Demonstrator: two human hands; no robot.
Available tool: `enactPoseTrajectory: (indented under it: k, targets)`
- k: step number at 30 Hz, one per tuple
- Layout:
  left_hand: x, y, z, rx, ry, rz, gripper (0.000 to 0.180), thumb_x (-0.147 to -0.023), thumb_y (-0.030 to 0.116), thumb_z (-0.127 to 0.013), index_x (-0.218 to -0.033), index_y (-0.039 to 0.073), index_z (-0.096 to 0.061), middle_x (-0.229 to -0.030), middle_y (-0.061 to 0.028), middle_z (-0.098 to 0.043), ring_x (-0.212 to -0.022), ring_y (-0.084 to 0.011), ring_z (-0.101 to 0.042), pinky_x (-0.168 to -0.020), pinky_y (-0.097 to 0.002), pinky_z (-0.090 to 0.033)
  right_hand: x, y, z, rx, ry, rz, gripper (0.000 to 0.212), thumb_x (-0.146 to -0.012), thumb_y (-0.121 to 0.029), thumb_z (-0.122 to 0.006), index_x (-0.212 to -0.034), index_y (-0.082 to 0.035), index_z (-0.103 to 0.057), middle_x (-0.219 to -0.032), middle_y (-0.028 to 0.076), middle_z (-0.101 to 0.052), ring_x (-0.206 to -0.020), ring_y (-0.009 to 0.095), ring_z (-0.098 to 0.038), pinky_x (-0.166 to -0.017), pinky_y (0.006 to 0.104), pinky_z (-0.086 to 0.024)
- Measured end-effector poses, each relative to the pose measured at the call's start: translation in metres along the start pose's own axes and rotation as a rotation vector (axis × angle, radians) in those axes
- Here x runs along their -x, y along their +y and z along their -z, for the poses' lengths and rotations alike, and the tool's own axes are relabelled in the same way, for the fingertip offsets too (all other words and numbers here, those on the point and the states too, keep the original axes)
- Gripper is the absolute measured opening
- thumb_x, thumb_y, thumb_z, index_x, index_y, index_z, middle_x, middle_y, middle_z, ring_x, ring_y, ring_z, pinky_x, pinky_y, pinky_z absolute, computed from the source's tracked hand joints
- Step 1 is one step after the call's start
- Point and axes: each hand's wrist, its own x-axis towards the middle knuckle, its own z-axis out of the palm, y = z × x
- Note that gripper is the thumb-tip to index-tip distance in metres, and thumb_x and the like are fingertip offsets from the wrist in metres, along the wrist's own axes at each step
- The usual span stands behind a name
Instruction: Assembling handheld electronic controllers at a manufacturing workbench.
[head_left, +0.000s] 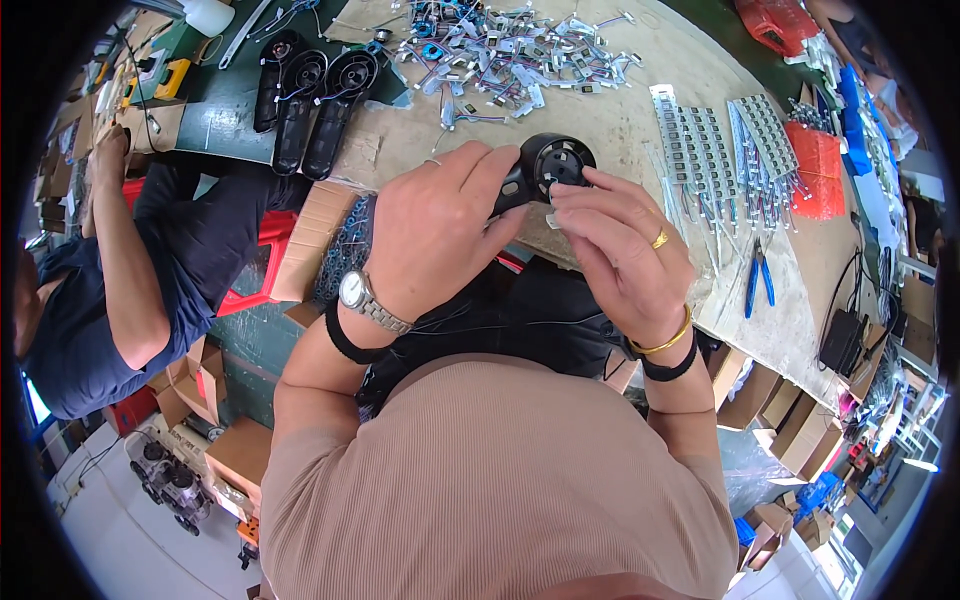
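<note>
My left hand [432, 222] is wrapped round the handle of a black plastic housing [557, 158], shaped like a handheld fan body with a round open head. The head points up and to the right, its inside facing me. My right hand [628, 240] is at the head's right side, fingertips bent together against its rim. Something small and pale shows at those fingertips, too small to make out. Beyond my left hand, several similar black housings [330, 112] lie side by side on the table, round ends away from me.
A heap of small wired parts [510, 62] covers the table's far middle. Rows of small boards [700, 150] lie at right, near blue-handled pliers [760, 280] and a red bag [815, 170]. A co-worker's arm [130, 270] is at left. Cardboard boxes [800, 425] stand below the table's right edge.
</note>
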Motion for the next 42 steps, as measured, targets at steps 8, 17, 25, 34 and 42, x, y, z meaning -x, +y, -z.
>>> enactPoseTrajectory:
  k: [8, 17, 25, 34, 42]
  targets:
    - [0.002, -0.001, -0.003, 0.022, 0.015, 0.028, 0.047, -0.082, 0.019, -0.084, -0.124, 0.007, -0.066, -0.103, -0.0089, -0.068, -0.085, -0.0306, -0.07, -0.069, -0.0399, -0.057, 0.005, 0.002, -0.006, 0.012, 0.071, -0.043, 0.029, -0.087, 0.016, -0.074, -0.111, 0.001, -0.069, -0.105, 0.017, -0.077, -0.104, 0.034, -0.077, -0.101, 0.0525, -0.06]
    - [0.004, 0.004, -0.017, 0.393, -0.069, 0.234, 0.051, -0.082, 0.017, -0.087, -0.126, 0.007, -0.061, -0.108, -0.017, -0.074, -0.087, -0.0357, -0.074, -0.075, -0.0406, -0.059, 0.004, 0.014, -0.014, -0.047, 0.225, -0.136, 0.03, -0.09, 0.017, -0.072, -0.116, 0.003, -0.066, -0.111, 0.019, -0.076, -0.11, 0.035, -0.075, -0.104, 0.0474, -0.057]
    - [0.003, -0.002, -0.018, 1.095, -0.346, 0.527, 0.056, -0.092, 0.01, -0.084, -0.137, 0.001, -0.053, -0.109, -0.0133, -0.076, -0.089, -0.0199, -0.077, -0.078, -0.031, -0.06, 0.015, 0.019, -0.016, -0.11, 0.234, -0.183, 0.03, -0.09, 0.019, -0.071, -0.116, 0.004, -0.066, -0.114, 0.021, -0.075, -0.113, 0.034, -0.073, -0.099, 0.0419, -0.058]
    - [-0.001, -0.002, -0.021, 1.529, -0.442, 0.648, 0.047, -0.1, 0.005, -0.073, -0.14, -0.005, -0.049, -0.114, -0.0117, -0.072, -0.09, -0.0178, -0.075, -0.077, -0.0301, -0.063, 0.015, 0.021, -0.018, -0.072, 0.241, -0.154, 0.03, -0.089, 0.018, -0.073, -0.115, 0.004, -0.068, -0.112, 0.02, -0.076, -0.109, 0.033, -0.074, -0.096, 0.0395, -0.058]
    - [-0.001, -0.004, -0.025, 1.479, -0.461, 0.691, 0.039, -0.102, 0.003, -0.063, -0.137, -0.006, -0.049, -0.112, -0.0135, -0.071, -0.09, -0.0203, -0.076, -0.077, -0.0321, -0.064, 0.011, 0.02, -0.021, -0.033, 0.235, -0.14, 0.028, -0.085, 0.017, -0.076, -0.109, 0.003, -0.071, -0.108, 0.019, -0.077, -0.105, 0.033, -0.075, -0.093, 0.0396, -0.058]
